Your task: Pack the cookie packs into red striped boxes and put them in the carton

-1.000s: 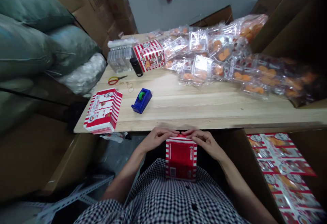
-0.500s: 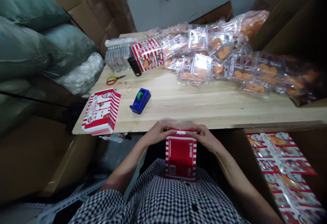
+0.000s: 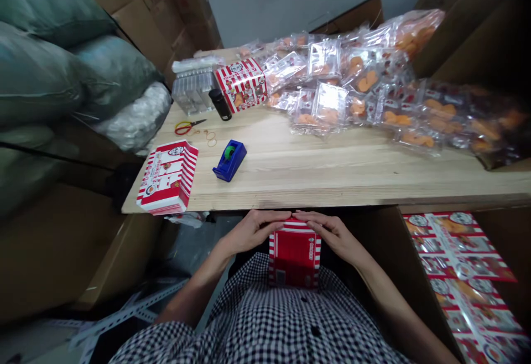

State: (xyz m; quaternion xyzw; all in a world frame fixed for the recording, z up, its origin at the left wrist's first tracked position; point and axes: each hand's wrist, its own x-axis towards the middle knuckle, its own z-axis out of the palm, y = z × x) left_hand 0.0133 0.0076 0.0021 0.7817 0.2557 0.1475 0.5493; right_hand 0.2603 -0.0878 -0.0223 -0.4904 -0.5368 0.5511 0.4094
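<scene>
A red box with striped white edges stands upright against my checked shirt, below the table's front edge. My left hand grips its top left corner, fingers along the upper edge and thumb on the near face. At the top right corner my right hand holds it the same way. The fingertips of both hands nearly meet over the middle of the top edge. What lies behind the box is hidden.
On the wooden table are a blue tape dispenser, flat striped cartons, scissors, a black bottle, a striped box and clear bags with orange pieces. Packed boxes sit in a carton at right.
Both hands have slid along the top edge of the box, fingers now flatter across it. The white strip at the top has become covered, and the top looks closed.
</scene>
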